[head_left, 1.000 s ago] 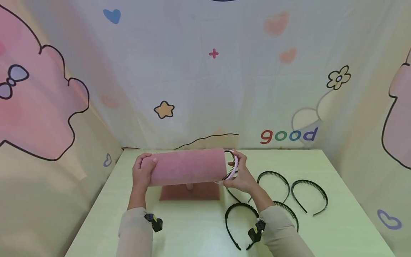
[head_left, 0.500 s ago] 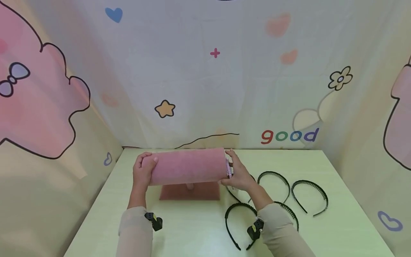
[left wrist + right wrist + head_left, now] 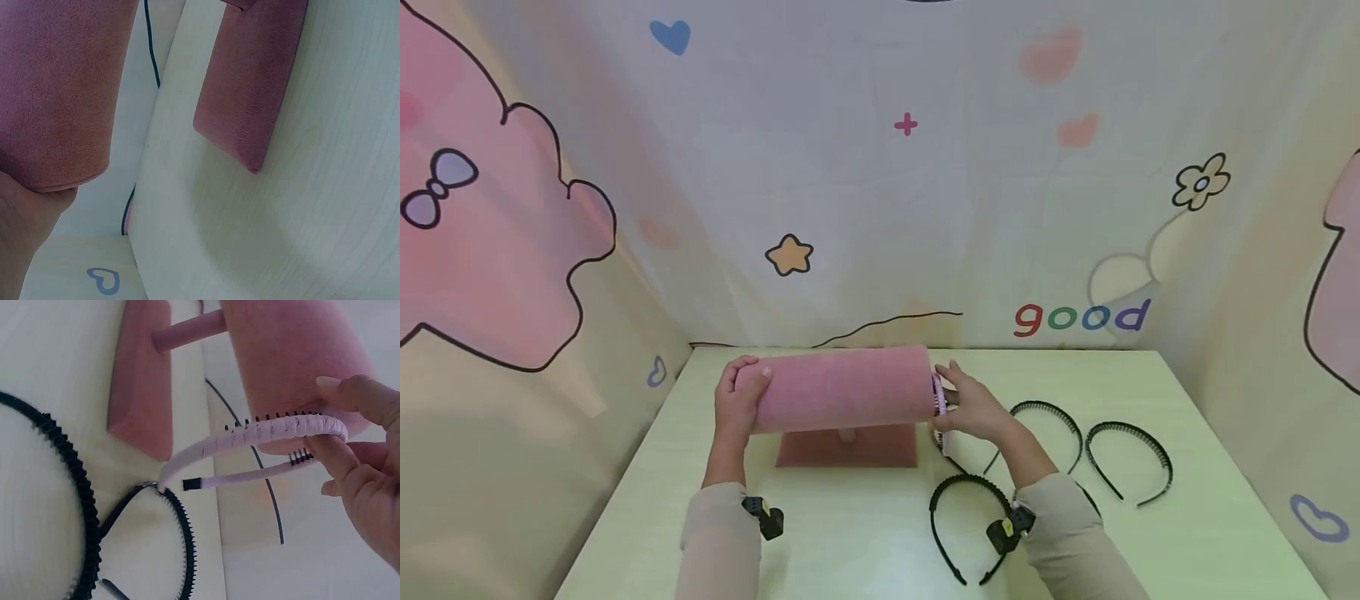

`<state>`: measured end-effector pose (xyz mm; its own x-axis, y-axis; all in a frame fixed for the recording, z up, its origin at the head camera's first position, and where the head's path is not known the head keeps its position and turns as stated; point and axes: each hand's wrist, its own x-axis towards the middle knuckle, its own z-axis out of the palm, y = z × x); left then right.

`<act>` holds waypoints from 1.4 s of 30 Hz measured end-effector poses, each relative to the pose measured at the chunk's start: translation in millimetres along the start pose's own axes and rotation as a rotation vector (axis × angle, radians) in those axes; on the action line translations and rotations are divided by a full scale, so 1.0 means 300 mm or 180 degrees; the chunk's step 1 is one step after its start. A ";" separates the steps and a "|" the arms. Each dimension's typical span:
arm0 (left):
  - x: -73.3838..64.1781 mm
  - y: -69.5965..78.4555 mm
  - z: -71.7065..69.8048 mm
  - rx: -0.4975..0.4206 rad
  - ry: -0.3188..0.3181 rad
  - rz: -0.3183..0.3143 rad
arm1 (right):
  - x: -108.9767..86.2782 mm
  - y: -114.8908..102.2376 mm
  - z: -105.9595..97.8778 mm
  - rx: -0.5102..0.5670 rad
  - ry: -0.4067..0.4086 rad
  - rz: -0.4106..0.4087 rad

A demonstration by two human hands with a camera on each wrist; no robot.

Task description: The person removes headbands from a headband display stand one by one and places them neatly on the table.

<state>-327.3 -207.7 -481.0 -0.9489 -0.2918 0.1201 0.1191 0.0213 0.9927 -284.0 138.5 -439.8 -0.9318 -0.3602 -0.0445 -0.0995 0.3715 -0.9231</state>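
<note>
A pink plush-covered cylinder (image 3: 842,387) lies level on a post above its pink base (image 3: 848,448). My left hand (image 3: 737,396) grips the cylinder's left end, thumb on the near side. At the other end my right hand (image 3: 973,406) holds a lilac wrapped headband (image 3: 262,432) with small black teeth. In the right wrist view the band's curved top lies between the fingers, right at the cylinder's end. Its two tips point away from the hand, towards the table, and one tip (image 3: 192,484) is black.
Several black toothed headbands lie on the pale table right of the stand, including one (image 3: 1127,425) at far right and one (image 3: 967,483) near the right wrist. A printed cloth (image 3: 865,183) hangs behind the table's back edge.
The lilac headband went from standing out past the cylinder's end to close against it, and now hangs with a tip lower. My right hand has shifted slightly right; the left keeps its grip.
</note>
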 end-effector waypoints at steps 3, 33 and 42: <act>0.001 0.000 0.003 0.0026 0.0002 0.0027 | 0.009 0.024 -0.014 0.0162 0.0136 0.0045; 0.001 -0.004 0.012 0.0027 0.0019 0.0053 | -0.085 -0.007 -0.032 0.1005 0.0275 0.0061; 0.015 -0.040 0.001 0.0018 0.0005 0.0109 | -0.124 -0.013 -0.016 0.0987 0.0483 -0.0173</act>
<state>-333.1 -208.9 -492.3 -0.9439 -0.2921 0.1541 0.1499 0.0368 0.9880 -250.8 154.5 -432.7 -0.9716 -0.2324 0.0437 -0.0614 0.0693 -0.9957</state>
